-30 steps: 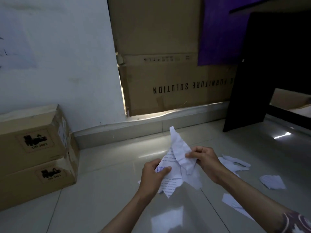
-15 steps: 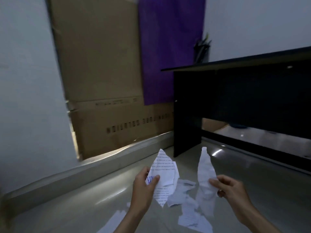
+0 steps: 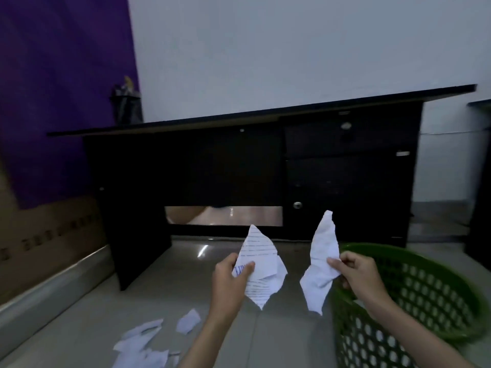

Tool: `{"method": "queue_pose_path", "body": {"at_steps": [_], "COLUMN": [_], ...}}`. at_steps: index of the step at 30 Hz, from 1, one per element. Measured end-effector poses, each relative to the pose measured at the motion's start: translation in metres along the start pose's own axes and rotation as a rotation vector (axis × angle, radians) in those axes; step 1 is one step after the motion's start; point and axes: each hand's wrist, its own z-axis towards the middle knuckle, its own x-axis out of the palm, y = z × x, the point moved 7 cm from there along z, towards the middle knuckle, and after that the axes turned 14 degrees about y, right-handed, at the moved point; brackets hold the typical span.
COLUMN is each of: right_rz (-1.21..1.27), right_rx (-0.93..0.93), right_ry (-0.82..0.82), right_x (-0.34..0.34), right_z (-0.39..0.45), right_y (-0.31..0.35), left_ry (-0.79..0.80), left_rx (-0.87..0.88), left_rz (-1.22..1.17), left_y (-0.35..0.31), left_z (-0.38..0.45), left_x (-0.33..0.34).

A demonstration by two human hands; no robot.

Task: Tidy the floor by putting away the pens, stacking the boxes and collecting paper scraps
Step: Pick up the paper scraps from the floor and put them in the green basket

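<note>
Two hands raised above floor (image 3: 164, 293), each pinching torn paper: left hand (image 3: 229, 281) grips lined scraps (image 3: 259, 264), right hand (image 3: 358, 277) grips blank scrap (image 3: 322, 261) at rim of green basket (image 3: 425, 293). More scraps (image 3: 144, 343) lie on floor lower left. Dark desk (image 3: 225, 166) behind.

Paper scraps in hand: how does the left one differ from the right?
The left scrap carries lines of writing and blue marks; the right scrap looks blank. The left scrap is broader, the right one narrow and taller. Both are torn, white and pinched, one by the left hand, one by the right hand.
</note>
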Motion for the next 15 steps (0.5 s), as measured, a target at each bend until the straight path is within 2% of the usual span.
{"method": "queue_pose_path", "body": {"at_steps": [7, 15], "right_rz": [-0.169, -0.363], "right_rx": [0.035, 0.171], "right_ry": [-0.205, -0.301], "right_x": [-0.100, -0.155], "right_z": [-0.014, -0.031], "right_y": [-0.035, -0.072], "left_ry": [0.236, 0.579], "left_rx": [-0.004, -0.029], "left_rz": [-0.100, -0.053], "left_y": [-0.007, -0.011], "left_z": [0.043, 0.053], "left_x": [0.129, 0.245]}}
